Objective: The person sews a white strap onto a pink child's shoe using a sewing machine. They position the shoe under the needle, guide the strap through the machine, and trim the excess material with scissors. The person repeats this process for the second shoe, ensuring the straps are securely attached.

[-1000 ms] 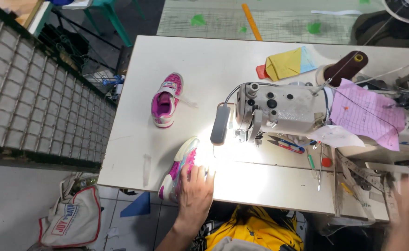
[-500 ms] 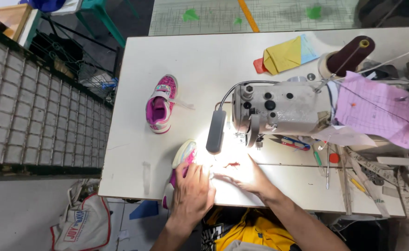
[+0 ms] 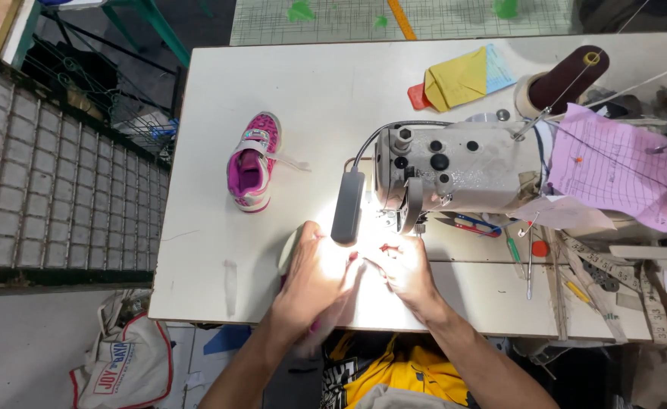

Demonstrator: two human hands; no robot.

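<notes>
Shoe under left hand point(image 3: 312, 282): mostly covered; only a pale sole edge point(image 3: 289, 250) and a pink sliver show. Lamp glare washes out the needle area point(image 3: 379, 246); what the right hand point(image 3: 409, 274) pinches is unreadable. Lamp head point(image 3: 347, 207) hides the table beneath. Pink paper point(image 3: 614, 163) covers the sewing machine's point(image 3: 462, 170) right end. Both forearms are cut by the bottom edge.

A sewing machine point(image 3: 462, 178) is set on the worktop point(image 3: 311, 98), right of centre. A shoe point(image 3: 252, 160) lies to its left, well apart from it. A lamp head point(image 3: 347, 206) is hung before the machine, and both hands are placed beneath it at the near edge, left hand point(image 3: 314, 276) beside right hand point(image 3: 409, 274). A thread cone point(image 3: 568, 76) and folded cloth point(image 3: 462, 76) are found behind the machine; a paper sheet point(image 3: 614, 163) is draped at its right.
</notes>
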